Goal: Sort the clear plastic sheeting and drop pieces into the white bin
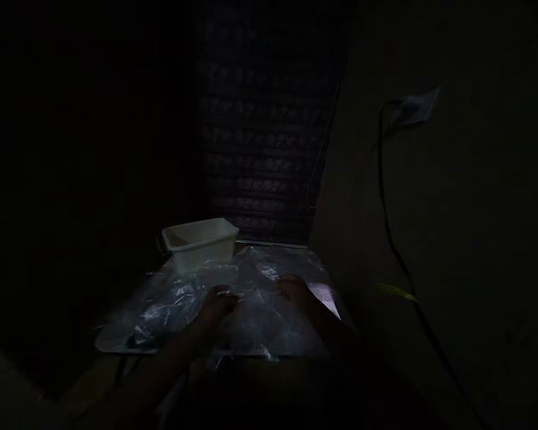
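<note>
Both hands reach forward over the bench, forearms converging from the lower corners of the view. Left hand: fingers bent, at the clear plastic sheeting, left of its middle; whether it grips a fold cannot be told in this light. Right hand: slightly farther forward, wrist bent, fingers curled down at the sheeting; grasp likewise not readable. Gap between the hands, plastic lying across it

Bench: sheeting crumpled and glossy, spread over most of the top and reaching the near edge. White bin, open and upright, at the far left, plastic just in front of it. Pale bright patch at the right side, beside the right forearm

Room: very dark. Patterned blind behind the bench; wall outlet at right, black cable hanging from it, yellow tag on the cable
</note>
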`<state>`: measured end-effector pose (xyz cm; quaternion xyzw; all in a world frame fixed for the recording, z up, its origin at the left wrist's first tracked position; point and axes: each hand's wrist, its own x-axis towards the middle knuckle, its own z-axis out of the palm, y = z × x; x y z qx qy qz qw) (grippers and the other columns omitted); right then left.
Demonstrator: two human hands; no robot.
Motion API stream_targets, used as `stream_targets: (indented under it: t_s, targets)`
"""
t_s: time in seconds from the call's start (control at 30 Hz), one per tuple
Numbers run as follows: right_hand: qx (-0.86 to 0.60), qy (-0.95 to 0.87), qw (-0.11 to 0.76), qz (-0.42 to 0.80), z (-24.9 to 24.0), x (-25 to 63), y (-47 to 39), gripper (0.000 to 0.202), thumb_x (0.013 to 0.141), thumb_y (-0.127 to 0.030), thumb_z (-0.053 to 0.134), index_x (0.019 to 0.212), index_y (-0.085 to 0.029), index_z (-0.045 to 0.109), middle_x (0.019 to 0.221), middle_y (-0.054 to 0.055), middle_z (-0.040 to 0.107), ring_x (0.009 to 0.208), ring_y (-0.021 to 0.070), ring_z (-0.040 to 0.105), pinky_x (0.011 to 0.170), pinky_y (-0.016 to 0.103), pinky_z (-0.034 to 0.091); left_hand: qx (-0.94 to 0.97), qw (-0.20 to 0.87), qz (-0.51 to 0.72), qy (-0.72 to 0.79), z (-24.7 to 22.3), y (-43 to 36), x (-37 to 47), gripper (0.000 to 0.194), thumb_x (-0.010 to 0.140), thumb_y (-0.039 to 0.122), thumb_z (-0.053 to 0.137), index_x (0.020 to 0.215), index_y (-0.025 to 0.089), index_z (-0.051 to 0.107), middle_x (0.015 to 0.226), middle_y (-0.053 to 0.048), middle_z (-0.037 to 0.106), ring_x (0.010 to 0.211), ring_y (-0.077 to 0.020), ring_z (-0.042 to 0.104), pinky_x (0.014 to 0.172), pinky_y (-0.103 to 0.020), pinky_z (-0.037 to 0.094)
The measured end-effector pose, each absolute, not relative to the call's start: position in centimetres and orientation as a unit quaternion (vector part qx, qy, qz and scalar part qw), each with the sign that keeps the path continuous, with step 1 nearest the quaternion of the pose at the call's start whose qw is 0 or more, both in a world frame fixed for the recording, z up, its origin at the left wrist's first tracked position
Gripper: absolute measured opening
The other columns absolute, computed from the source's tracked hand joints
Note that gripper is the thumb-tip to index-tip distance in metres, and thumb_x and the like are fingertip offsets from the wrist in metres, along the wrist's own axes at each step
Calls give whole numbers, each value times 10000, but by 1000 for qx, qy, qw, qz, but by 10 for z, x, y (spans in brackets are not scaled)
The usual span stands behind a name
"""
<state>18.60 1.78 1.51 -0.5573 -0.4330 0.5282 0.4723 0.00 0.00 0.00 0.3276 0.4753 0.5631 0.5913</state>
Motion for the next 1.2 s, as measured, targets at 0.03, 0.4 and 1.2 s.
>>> stream_targets:
  t_s: [0.03,0.4,1.2]
  targets:
    - [-554,-426,477,532,15,186,17,99,493,-113,493,588,-122,465,420,-35,478,321,65,436,327,165,227,319,593,562,481,-3,3,0,269,566,-29,480,709,166,363,472,30,544,393,-90,515,405,-185,389]
    - [-536,-405,492,553,16,182,17,174,439,-123,546,598,-129,473,452,-22,497,402,83,463,365,185,293,284,629,556,464,13,-4,7,295,578,-54,437,771,162,379,507,24,541,473,-92,535,511,-210,433]
    - [-307,-218,659,651,26,159,16,57,589,-214,459,642,-198,446,537,-46,495,522,64,496,551,198,398,263,689,560,378,12,9,31,180,545,-47,445,591,126,462,573,-13,560,570,-99,544,597,-205,436]
